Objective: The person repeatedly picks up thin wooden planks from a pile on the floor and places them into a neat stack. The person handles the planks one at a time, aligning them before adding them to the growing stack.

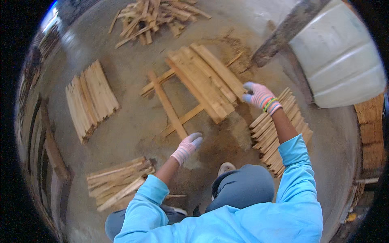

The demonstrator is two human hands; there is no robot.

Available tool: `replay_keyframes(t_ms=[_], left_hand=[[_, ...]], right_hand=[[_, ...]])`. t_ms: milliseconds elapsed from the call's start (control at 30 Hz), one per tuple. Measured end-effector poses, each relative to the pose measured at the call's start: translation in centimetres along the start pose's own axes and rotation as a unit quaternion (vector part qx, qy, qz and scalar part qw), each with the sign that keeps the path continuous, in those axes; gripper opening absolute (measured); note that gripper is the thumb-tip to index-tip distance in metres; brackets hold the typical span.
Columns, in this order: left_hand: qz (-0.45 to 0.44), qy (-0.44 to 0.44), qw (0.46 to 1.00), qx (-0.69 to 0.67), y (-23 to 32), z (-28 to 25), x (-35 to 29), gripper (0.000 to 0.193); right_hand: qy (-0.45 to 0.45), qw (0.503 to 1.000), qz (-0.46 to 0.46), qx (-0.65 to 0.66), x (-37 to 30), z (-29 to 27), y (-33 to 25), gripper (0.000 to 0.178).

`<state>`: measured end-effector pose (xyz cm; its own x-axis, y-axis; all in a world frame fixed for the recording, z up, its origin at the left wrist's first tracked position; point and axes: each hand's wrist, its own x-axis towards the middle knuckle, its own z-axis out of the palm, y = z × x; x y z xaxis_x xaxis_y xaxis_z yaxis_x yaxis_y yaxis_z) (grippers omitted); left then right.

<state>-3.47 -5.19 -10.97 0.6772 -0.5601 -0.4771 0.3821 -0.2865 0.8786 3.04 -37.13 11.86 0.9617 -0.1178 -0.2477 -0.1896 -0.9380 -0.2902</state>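
Observation:
My left hand [187, 148], in a striped glove with grey fingertips, is at the near end of a loose wooden slat [167, 103]. Its fingers curl beside that end; the thumb is hidden. The slat lies across two wooden crosspieces [190, 115]. To its right, several planks [202, 81] lie side by side over the same crosspieces. My right hand [259, 96], gloved alike and with coloured bands at the wrist, is by the near end of the rightmost plank [219, 71]. Its thumb and fingers are apart around the corner there.
A row of boards [92, 97] lies at the left, a stack of slats [119, 182] at the lower left. More sticks [279, 129] lie under my right arm. A loose wood heap [152, 16] is at the far side. A post [283, 34] and a pale tank [338, 56] stand right.

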Motion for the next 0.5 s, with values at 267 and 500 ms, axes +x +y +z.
replay_keyframes(t_ms=[267,500], left_hand=[[-0.055,0.034,0.997,0.034,-5.7,0.8,-2.8,0.041],[0.025,0.045,0.988,0.143,-8.0,1.4,-2.6,0.041]], right_hand=[[0.015,0.995,0.038,-0.093,5.3,21.7,3.3,0.08],[0.026,0.997,0.001,-0.072,8.4,22.9,6.5,0.056]])
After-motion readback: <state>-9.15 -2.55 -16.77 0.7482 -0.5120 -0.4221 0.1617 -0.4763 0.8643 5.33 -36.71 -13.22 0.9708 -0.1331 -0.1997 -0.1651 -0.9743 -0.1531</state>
